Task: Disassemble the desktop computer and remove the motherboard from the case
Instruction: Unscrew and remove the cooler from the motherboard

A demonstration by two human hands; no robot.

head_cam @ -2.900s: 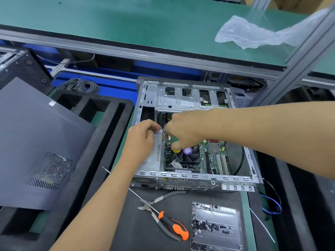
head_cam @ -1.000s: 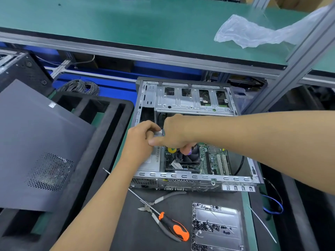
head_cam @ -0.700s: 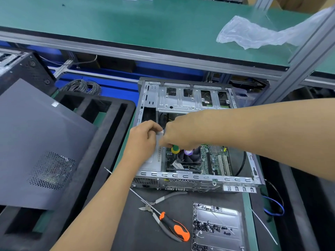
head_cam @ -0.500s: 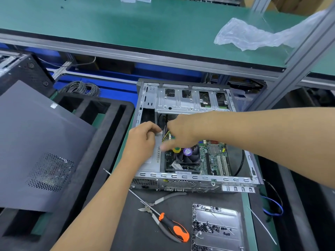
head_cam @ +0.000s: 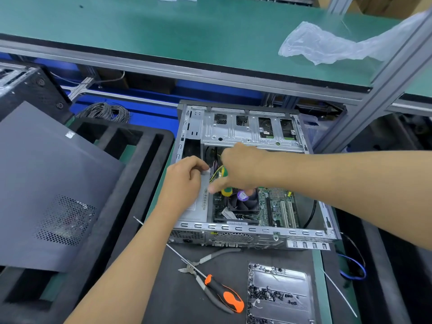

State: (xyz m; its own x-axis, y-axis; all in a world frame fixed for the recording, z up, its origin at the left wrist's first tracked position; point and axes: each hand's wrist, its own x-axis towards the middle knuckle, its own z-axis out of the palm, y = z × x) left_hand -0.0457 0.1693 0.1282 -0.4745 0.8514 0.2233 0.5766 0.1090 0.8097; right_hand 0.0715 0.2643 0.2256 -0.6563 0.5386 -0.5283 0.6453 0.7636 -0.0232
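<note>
An open silver computer case lies flat before me. Inside it sits the green motherboard with a black CPU fan. A grey power supply fills the case's left side. My left hand rests on the power supply, fingers curled at its far edge by a small white piece. My right hand is closed on a green and yellow screwdriver that points down beside the fan, near a bundle of cables.
An orange-handled screwdriver and pliers lie on the dark mat in front of the case. A metal tray holds several screws. The removed grey side panel rests on black foam racks at left. A plastic bag lies on the green shelf.
My right hand has shifted slightly back and forth over the cable area, ending with the green and yellow screwdriver more exposed. My left hand has stayed on the power supply.
</note>
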